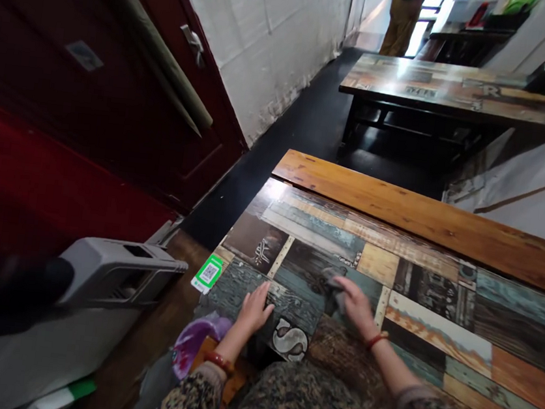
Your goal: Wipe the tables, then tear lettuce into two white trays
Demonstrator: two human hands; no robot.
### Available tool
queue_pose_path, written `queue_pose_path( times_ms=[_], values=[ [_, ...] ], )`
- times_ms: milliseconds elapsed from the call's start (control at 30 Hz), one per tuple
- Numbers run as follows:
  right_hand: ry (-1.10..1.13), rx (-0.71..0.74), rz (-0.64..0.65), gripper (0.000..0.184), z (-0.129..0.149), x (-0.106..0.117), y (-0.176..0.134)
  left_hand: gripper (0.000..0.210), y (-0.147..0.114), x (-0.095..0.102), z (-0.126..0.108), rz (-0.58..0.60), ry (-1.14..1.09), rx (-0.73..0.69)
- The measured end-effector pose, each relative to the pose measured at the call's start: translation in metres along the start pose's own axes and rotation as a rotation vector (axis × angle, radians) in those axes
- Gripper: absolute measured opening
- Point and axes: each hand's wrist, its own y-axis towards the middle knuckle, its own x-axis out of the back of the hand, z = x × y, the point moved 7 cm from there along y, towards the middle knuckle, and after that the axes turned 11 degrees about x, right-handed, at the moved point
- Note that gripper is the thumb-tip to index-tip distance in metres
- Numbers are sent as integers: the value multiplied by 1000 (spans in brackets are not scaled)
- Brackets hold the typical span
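My right hand [356, 306] is closed on a dark grey cloth [335, 289], which lies bunched against the patchwork-patterned tabletop [374, 262]. Near the table's left end, my left hand [255, 306] rests on the surface with its fingers stretched out and nothing in it. To the left of that hand, a green and white QR code card [208, 272] sits at the table's corner. The letter S printed on the top shows between my two arms.
A wooden bench [424, 212] runs along the table's far side. Below the left corner is a purple bin [195, 340], and a grey-white appliance [117, 272] stands further left. Another patterned table [448, 86] and a standing person [400, 19] are farther back.
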Motion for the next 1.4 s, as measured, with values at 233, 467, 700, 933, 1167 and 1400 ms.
queue_pose_path(
  times_ms=[233, 467, 700, 933, 1167, 1400],
  values=[
    [-417, -287, -169, 54, -64, 49, -10, 61, -48, -34, 34, -74, -245, 22],
    [153, 237, 402, 53, 89, -162, -67, 56, -15, 7, 59, -247, -271, 23],
    [92, -67, -56, 49, 23, -78, 30, 52, 69, 81, 103, -496, -213, 16],
    [-319, -247, -313, 50, -7, -68, 109, 59, 142, 121, 112, -511, 59, -131],
    [-118, 103, -19, 52, 78, -269, 76, 58, 180, 115, 111, -403, 170, -354],
    [-136, -175, -321, 46, 64, -182, 149, 54, 203, 106, 121, -490, 183, -423]
  ],
)
